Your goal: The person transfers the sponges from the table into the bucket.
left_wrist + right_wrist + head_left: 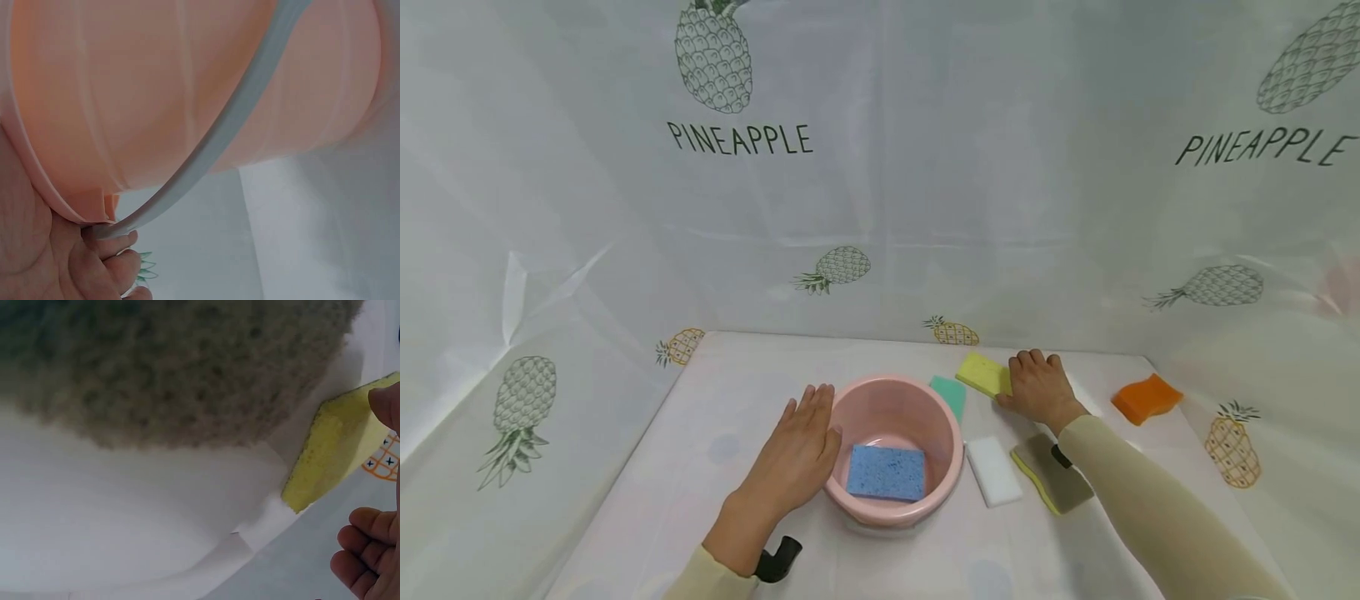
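the left hand (793, 454) lies flat against the outer wall of the pink basin (942, 433), fingers straight, palm pressed to the side; the left wrist view shows that wall close up with a pale handle curving across it. inside the basin a blue sponge (886, 472) lies flat on the bottom. the right hand (1037, 385) is over at the far side of the counter (700, 467), fingers curled at the edge of the yellow sponge (982, 373). the right wrist view shows a fingertip on its top edge and the other fingers apart from it below, so it looks like a light pinch, not a firm hold.

just beside the basin sits a green sponge (950, 392), nearer the front a white sponge (992, 469) and a grey-topped scouring pad (1051, 479) that lies under the right forearm. an orange sponge (1146, 397) rests well apart to the right.

risks, as i'd judge them: the yellow sponge is soft and held only at one edge, so it could bend and slip free if lifted like that. the sleeve hangs close over the scouring pad and could drag it or nudge the white sponge. the basin is only steadied by a flat palm on one side; a push from that side could slide it toward the green sponge.
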Available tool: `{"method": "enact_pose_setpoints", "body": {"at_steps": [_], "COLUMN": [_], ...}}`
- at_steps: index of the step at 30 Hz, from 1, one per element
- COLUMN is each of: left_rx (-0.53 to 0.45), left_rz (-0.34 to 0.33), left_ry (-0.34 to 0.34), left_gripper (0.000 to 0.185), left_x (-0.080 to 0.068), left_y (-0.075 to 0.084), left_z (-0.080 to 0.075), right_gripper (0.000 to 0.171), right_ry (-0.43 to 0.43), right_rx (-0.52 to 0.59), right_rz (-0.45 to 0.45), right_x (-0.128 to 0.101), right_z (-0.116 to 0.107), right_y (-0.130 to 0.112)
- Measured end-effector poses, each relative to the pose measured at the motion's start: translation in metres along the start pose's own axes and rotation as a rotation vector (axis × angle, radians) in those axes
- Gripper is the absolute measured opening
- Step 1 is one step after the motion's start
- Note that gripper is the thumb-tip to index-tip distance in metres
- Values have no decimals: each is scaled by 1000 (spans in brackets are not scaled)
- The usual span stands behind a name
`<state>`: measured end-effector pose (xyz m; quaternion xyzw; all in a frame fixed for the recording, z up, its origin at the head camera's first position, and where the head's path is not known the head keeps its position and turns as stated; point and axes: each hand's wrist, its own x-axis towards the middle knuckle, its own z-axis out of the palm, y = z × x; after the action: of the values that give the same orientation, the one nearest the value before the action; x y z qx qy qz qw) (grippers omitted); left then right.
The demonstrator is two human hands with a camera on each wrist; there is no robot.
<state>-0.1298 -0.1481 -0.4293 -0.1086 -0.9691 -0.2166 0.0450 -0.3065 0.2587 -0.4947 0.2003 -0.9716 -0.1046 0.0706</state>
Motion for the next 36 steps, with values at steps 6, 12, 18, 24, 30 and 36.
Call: {"method": "enact_pose_setpoints", "body": {"at_steps": [6, 12, 18, 24, 30, 36], "left_rx": [0, 0, -8, -5, -1, 4], "left_rz": [-1, -3, -2, -6, 8, 5], "left_ry": [8, 21, 21, 8, 21, 21], "left_gripper": [62, 61, 61, 62, 61, 61], "left_x": [0, 0, 0, -1, -1, -1], "left_y": [0, 1, 1, 1, 1, 1], "left_z": [1, 1, 2, 2, 2, 1], "right_gripper": [73, 73, 70, 68, 61, 67], "right_ry": [-35, -90, -156, -182, -132, -12], "right_rx": [13, 65, 142, 202, 269, 232], "right_rz": [15, 40, 72, 98, 119, 87], "right_x": [2, 5, 7, 6, 5, 6], "right_z": [5, 6, 6, 9, 11, 6], "right_y": [0, 1, 2, 2, 2, 4]}}
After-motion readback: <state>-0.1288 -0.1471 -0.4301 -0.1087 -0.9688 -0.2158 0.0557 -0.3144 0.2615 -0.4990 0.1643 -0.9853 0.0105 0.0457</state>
